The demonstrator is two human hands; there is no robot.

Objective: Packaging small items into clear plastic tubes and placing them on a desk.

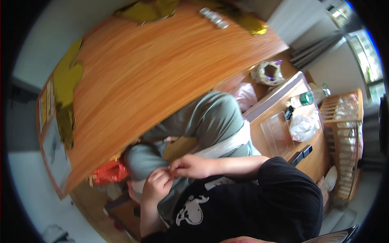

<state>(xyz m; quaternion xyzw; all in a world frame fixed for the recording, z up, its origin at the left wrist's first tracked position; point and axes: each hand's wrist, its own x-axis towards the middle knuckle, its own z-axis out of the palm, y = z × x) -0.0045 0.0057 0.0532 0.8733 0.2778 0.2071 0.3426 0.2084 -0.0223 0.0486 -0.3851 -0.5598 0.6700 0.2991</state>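
Observation:
Over my lap, beside the near edge of the wooden table (pixel 162 73), my two hands meet at the fingertips. My left hand (pixel 158 184) is closed, its fingers curled and pressed together. Against it, my right hand (pixel 191 166) is closed in a pinch. Whatever is between the fingers, if anything, is hidden or too small to make out. A white strip of cloth or plastic (pixel 227 145) lies across my lap, just beyond the right hand.
Gold foil pieces (pixel 67 87) lie along the table's left side, with more gold foil (pixel 148 11) at the far edge. Small silvery round items (pixel 214 18) sit in a row there. To the right, a side table holds a clear plastic box (pixel 277 131) and white bag (pixel 304 126).

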